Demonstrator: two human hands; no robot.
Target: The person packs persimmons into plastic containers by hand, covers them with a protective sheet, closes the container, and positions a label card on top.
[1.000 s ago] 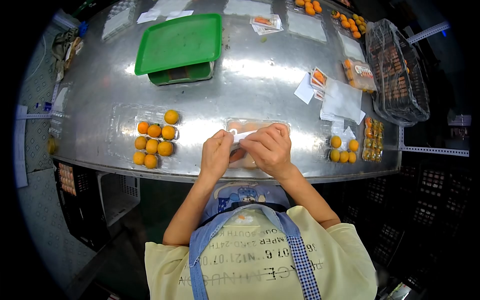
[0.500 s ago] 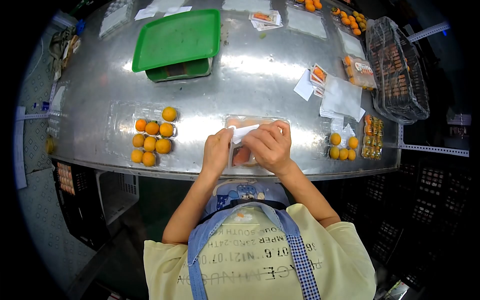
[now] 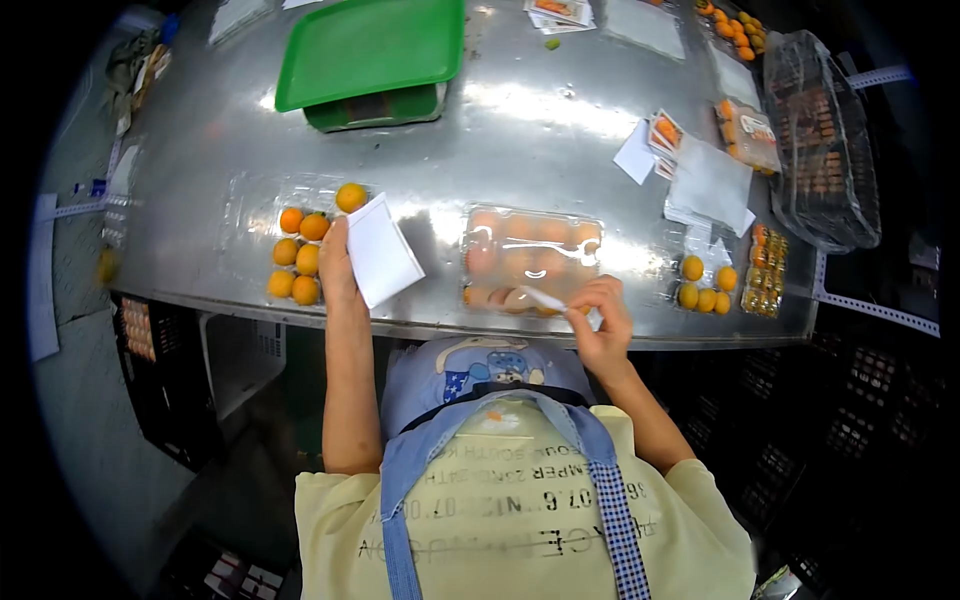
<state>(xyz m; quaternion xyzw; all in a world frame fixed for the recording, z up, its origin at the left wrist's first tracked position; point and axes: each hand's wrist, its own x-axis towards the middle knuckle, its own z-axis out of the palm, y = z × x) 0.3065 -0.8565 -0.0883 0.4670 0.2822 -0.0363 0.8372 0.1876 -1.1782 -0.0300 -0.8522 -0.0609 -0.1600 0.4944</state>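
My left hand [image 3: 341, 268] is closed on a small stack of white paper sheets [image 3: 384, 251], held tilted above the table beside the open fruit tray. A closed clear plastic clamshell box [image 3: 535, 240] with orange fruit inside lies in front of me at the table edge. At its lower right corner, my right hand [image 3: 601, 318] pinches a thin white strip [image 3: 543, 298] that reaches over the box. To the left, orange citrus fruits [image 3: 296, 254] sit in an open clear clamshell tray [image 3: 240, 210], partly hidden behind my left hand and the sheets.
A green tray [image 3: 375, 50] rests on a box at the back. On the right are another part-filled clamshell [image 3: 707, 285], a pack of small fruit [image 3: 765, 270], white sheets [image 3: 712, 180], printed cards [image 3: 664, 135] and a plastic-wrapped black crate [image 3: 825, 140].
My hands have separated from over the box. The left has moved left with the white sheets; the right has moved to the box's lower right corner with the strip. The view has shifted slightly.
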